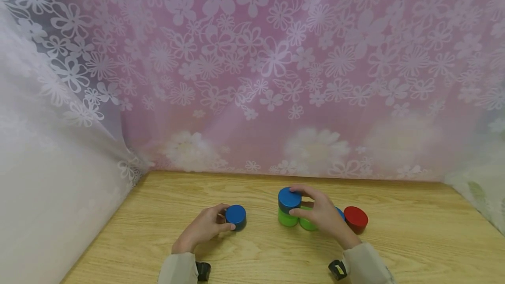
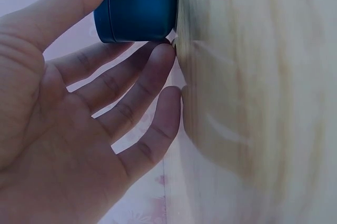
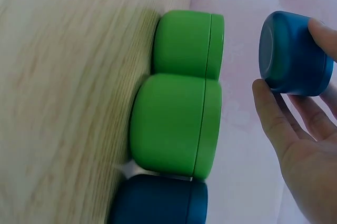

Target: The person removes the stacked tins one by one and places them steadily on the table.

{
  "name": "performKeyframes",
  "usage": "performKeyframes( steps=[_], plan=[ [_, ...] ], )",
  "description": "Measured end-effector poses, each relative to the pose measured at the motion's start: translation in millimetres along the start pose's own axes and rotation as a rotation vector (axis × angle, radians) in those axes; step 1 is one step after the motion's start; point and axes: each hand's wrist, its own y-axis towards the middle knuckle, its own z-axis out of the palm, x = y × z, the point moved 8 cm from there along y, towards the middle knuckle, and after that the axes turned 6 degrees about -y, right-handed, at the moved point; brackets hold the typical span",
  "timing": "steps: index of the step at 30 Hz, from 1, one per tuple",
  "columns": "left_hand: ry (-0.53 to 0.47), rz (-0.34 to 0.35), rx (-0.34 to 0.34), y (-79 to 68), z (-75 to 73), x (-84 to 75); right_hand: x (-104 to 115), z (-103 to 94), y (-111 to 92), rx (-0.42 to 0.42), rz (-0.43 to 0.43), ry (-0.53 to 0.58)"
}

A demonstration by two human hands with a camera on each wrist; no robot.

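On the left, a round blue tin (image 1: 236, 214) with a lid stands upright on the wooden table. My left hand (image 1: 203, 227) holds it from its left side, thumb and fingers on either side of the wall. A second blue tin (image 3: 295, 53) is up in the air, pinched by my right hand (image 1: 321, 214) between thumb and fingers. The right wrist view shows a gap between this tin and the two green tins standing side by side, the nearer green tin (image 3: 168, 124) and the farther green tin (image 3: 184, 45). My right hand partly hides the green tins in the head view.
Right of the green tins stand another blue tin (image 3: 158, 200), mostly covered by my right hand in the head view, and a red tin (image 1: 356, 218). A pink flowered curtain (image 1: 252, 100) hangs along the table's back edge, and pale cloth (image 1: 59, 179) borders the left.
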Motion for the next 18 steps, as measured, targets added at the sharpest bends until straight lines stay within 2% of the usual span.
performKeyframes(
  steps=[10,18],
  plan=[
    [-0.004,0.004,-0.003,0.0,0.3,0.8,-5.4,-19.3,-7.1,-0.041,0.031,-0.053],
    [-0.01,-0.001,-0.003,0.2,0.0,0.1,-11.7,-34.0,-13.0,-0.062,0.039,-0.055]
  ],
)
